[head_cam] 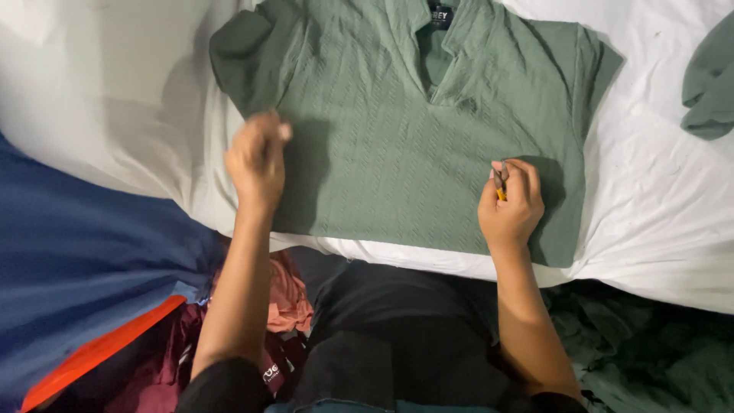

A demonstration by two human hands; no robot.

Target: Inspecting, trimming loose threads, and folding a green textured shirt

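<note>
A green textured short-sleeved shirt [413, 130] lies flat, front up, on a white sheet [657, 222], collar pointing away from me. My left hand [256, 160] is blurred and sits on the shirt's left edge below the sleeve, fingers curled. My right hand [511, 203] rests on the shirt's lower right part, fingers closed around a small brown and yellow object [499, 183].
A blue and orange cloth [84, 268] lies at the left. Dark, pink and maroon clothes [290, 306] are piled near my body. Another green garment [711, 84] sits at the right edge, and dark green fabric [657, 352] lies at lower right.
</note>
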